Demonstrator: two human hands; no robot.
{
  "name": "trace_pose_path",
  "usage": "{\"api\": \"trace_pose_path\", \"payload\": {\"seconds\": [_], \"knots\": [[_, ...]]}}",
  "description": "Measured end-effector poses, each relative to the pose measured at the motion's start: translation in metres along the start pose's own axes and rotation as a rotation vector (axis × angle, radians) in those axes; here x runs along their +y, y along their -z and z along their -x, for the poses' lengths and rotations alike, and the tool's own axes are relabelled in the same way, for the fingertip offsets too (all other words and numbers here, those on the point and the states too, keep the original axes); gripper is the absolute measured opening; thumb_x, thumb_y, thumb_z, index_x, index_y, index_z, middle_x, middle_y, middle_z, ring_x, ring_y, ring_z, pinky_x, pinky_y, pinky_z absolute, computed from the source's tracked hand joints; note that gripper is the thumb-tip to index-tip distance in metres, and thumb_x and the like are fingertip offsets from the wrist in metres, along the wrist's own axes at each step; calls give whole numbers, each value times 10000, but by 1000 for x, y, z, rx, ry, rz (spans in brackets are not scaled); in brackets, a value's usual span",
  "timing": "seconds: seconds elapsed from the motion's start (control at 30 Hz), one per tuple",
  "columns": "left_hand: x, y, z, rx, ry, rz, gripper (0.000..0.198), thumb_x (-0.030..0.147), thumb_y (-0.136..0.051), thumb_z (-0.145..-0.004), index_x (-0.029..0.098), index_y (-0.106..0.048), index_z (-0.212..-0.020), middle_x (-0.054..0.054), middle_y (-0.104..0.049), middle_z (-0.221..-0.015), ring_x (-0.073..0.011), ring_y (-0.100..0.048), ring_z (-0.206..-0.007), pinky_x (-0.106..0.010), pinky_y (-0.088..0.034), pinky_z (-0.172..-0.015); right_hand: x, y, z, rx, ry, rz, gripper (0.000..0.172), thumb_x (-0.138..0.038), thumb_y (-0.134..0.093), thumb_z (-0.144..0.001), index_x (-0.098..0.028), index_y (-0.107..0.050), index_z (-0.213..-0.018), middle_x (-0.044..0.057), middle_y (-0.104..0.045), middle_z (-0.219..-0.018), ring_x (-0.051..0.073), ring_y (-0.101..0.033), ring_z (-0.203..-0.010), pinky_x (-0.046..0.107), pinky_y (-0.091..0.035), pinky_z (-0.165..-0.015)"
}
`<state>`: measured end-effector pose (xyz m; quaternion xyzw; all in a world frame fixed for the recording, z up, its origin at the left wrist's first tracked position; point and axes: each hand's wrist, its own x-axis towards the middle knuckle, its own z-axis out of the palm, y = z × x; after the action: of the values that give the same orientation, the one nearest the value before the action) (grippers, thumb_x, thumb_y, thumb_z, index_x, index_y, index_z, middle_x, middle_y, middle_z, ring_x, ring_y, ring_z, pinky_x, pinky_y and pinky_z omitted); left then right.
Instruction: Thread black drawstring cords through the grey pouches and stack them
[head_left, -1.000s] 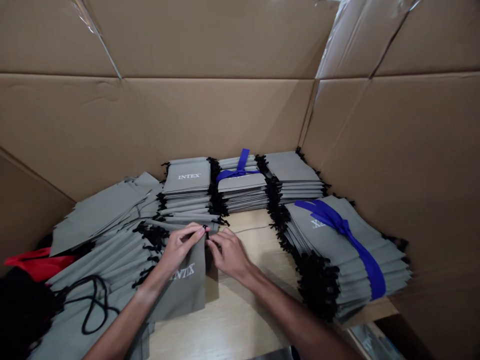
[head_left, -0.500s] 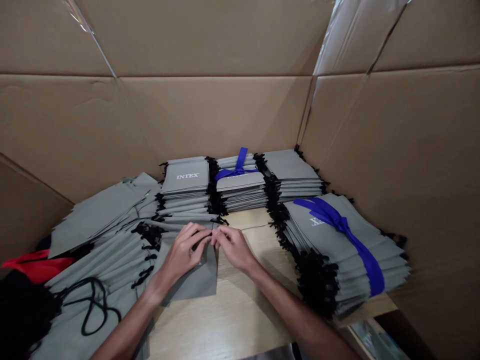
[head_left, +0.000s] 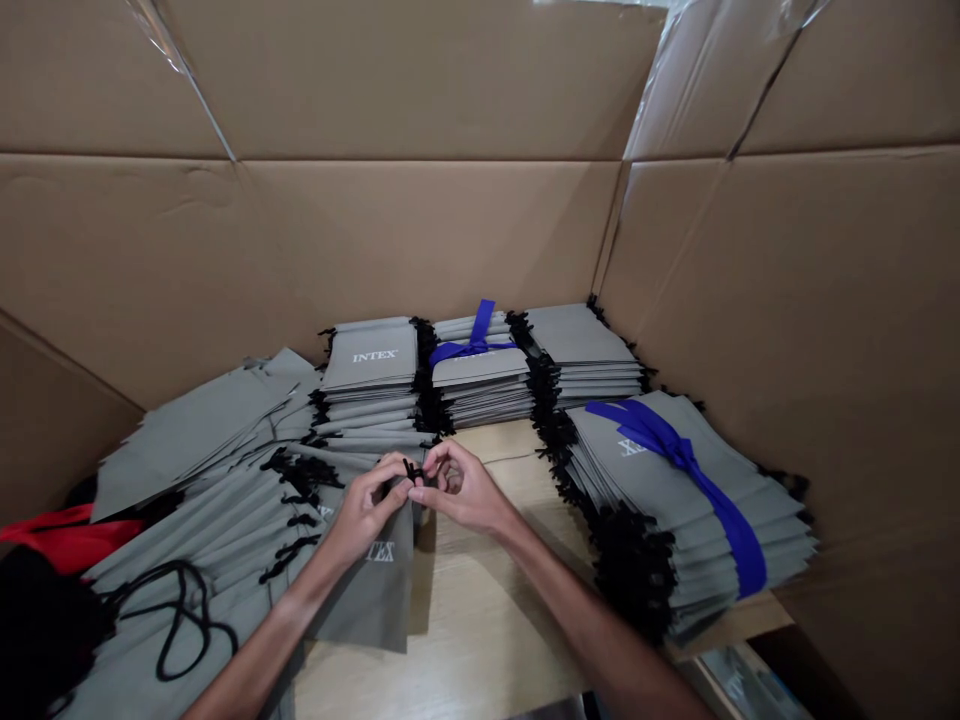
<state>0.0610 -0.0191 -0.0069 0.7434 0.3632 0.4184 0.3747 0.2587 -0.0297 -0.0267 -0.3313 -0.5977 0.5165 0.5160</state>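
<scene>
Head view: brown cardboard walls (head_left: 420, 230) are enclosing a pale wooden table (head_left: 465, 650), with gray pouch stacks (head_left: 371, 378) lining its back. Near the middle, the left hand (head_left: 367, 505) is pinching a gray printed pouch (head_left: 371, 600) at its top corner. The right hand's (head_left: 465, 490) fingers are narrowing around black cord (head_left: 414, 472); whether they are gripping, I cannot tell. The left hand is hiding some lettering.
</scene>
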Motion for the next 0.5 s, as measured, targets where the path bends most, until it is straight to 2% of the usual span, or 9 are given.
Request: {"api": "trace_pose_path", "payload": {"seconds": [0.13,0.23,0.37,0.43,0.5], "knots": [[-3,-1,1,-13,37,58,527,696,-697,-989,212,-697,-780,-38,-653,-871,-219,-591,-833,-305,-495,-793,-3,1,-1,-16,-38,-11,482,-570,-908,-798,-237,-613,-983,-37,-604,-886,120,-497,-700,254,-425,-640],[-6,-1,1,-21,118,115,504,694,-734,-957,206,-724,-828,-32,-654,-871,-222,-599,-849,-302,-496,-798,-5,-1,0,-23,-63,-20,473,-582,-897,-809,-231,-611,-946,-47,-580,-836,119,-483,-685,254,-404,-628],[-9,-2,2,-6,246,220,503,704,-785,-885,205,-729,-903,-24,-664,-840,-229,-615,-820,-304,-514,-757,-7,-8,3,61,-56,30,416,-578,-833,-877,-231,-604,-894,-52,-539,-754,133,-465,-677,257,-382,-609],[-9,-4,2,22,228,174,473,676,-773,-899,208,-712,-868,-22,-663,-826,-226,-621,-795,-302,-523,-737,-7,-12,4,110,-43,50,382,-556,-806,-897,-231,-605,-890,-49,-539,-752,135,-468,-675,258,-382,-609],[-9,-7,3,117,134,35,400,598,-749,-939,211,-711,-844,-31,-683,-857,-229,-651,-825,-304,-541,-765,-7,-15,5,150,-32,53,350,-529,-784,-908,-230,-603,-890,-47,-548,-762,134,-481,-674,258,-393,-619]]}}
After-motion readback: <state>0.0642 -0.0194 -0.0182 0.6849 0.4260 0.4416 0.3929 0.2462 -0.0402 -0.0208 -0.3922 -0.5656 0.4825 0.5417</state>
